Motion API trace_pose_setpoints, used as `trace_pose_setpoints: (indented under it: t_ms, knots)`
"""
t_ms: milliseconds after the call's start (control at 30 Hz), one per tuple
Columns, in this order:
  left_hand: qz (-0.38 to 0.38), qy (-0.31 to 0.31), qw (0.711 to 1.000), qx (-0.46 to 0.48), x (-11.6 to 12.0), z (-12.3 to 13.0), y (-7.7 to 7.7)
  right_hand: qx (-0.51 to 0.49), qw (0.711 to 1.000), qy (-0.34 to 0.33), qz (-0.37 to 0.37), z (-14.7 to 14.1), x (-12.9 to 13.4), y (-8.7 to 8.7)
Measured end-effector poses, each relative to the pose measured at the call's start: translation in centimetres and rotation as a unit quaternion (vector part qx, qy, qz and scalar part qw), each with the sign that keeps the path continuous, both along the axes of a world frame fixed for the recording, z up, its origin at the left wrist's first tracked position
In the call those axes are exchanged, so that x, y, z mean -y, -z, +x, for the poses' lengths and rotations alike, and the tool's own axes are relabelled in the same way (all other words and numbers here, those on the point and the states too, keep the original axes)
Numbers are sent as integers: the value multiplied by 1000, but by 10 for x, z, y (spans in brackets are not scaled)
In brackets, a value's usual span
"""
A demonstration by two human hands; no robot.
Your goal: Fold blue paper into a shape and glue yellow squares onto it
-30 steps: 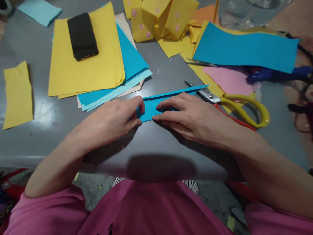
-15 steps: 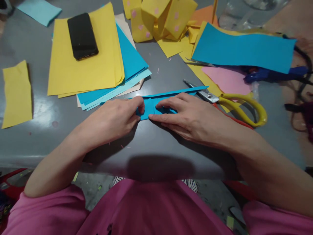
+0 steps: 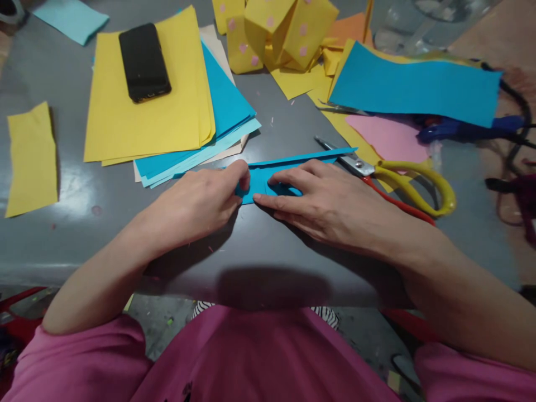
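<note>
A long strip of folded blue paper (image 3: 258,187) lies near the table's front edge, with a narrow raised fold along its far side. My left hand (image 3: 205,192) has its fingers curled and closed on the strip's left part. From the right, my right hand (image 3: 318,195) holds the strip against the table, its thumb at the near edge and its bent index finger on the surface. Blue paper shows between thumb and finger. Scissors (image 3: 355,165) with a yellow and a red handle lie just beyond the right hand, partly hidden by it.
A black phone (image 3: 145,62) rests on stacked yellow sheets (image 3: 180,123) over blue ones. One yellow piece (image 3: 32,159) lies at left, light blue paper (image 3: 71,20) behind. Yellow folded shapes (image 3: 272,33) stand at the back. A wavy blue sheet (image 3: 414,81) covers scraps at right.
Both hands keep nearly the same place on the blue paper; the right thumb has shifted very slightly left. The surroundings show only a small shift of the view.
</note>
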State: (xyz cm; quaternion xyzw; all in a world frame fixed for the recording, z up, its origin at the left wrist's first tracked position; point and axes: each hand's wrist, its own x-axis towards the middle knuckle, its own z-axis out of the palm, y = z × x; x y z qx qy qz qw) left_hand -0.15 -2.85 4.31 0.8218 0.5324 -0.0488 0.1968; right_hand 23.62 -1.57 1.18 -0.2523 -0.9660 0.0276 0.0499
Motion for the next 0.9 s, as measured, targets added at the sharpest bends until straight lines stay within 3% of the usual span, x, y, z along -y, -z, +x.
trace_pose_setpoints:
  t_ms: [500,900]
  knots:
    - [7,-13,1000,12,0,2,2,-29,998,9,-53,4,1,-4]
    - [54,10,996,-69,6,8,3,-11,999,10,-42,-1,4,-2]
